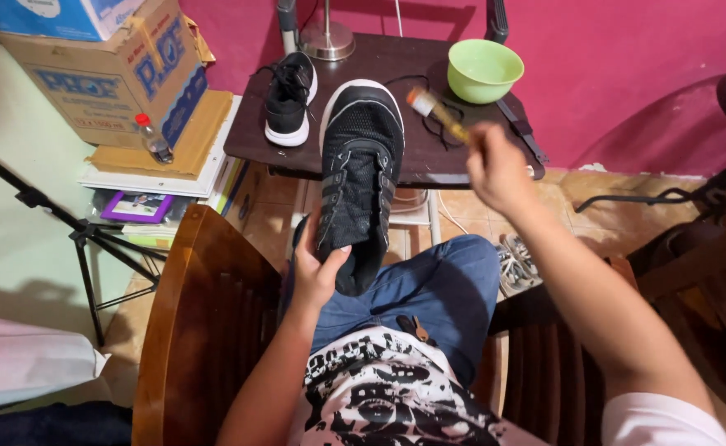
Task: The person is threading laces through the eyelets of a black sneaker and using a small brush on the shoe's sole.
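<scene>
Gripping a black sneaker (pixel 361 173), left hand (pixel 317 268) hides its heel; right hand (pixel 495 169) clutches a blurred brush (pixel 435 114).

A deep pink wall (pixel 627 74) closes the far side of the room, meeting a pale green wall (pixel 0 165) on the left. The floor (pixel 478 206) is laid with tan tiles. A small dark wooden desk (pixel 396 157) stands against the pink wall, with a metal lamp base (pixel 327 40) at its back edge. To its left, cardboard boxes (pixel 107 74) are stacked on flat papers. A black tripod (pixel 82 239) leans nearby, beside a brown wooden chair (pixel 198 330).
</scene>
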